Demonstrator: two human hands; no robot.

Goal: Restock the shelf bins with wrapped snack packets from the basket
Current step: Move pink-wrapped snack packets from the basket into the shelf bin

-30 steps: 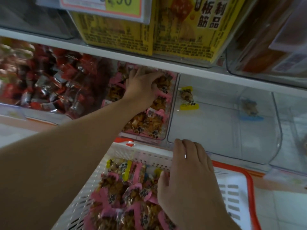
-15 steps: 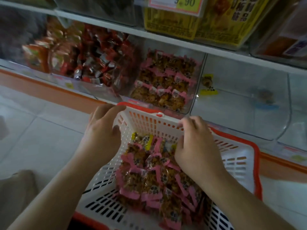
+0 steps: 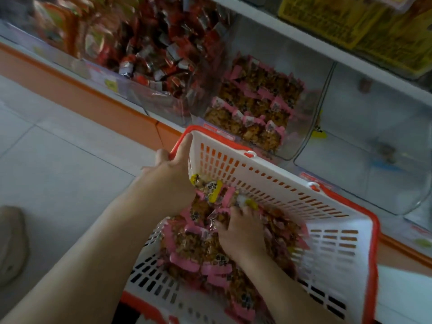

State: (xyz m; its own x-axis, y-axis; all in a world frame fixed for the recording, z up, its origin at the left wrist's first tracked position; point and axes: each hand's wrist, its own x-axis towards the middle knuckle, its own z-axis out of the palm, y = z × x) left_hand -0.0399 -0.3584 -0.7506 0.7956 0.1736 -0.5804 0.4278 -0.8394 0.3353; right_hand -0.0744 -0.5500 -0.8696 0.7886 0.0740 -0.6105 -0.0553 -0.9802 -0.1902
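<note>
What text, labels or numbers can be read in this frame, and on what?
None is legible.
Yellow boxes: dark print, blurred.
Pink-edged packets: dark characters, too blurred.
Yellow-edged packet: dark characters, unreadable.
Yellow bin sticker: unreadable.
Shelf-edge tags: too small.

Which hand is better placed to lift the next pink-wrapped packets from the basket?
The right hand: its fingers dig into the pink-wrapped snack packets, while the left hand grips the white plastic basket rim.

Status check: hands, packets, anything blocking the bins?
Left hand grips basket corner. Right hand dug into pink-wrapped packets in basket, fingers curled on some. Pink-packet bin part filled; nothing in the way.
</note>
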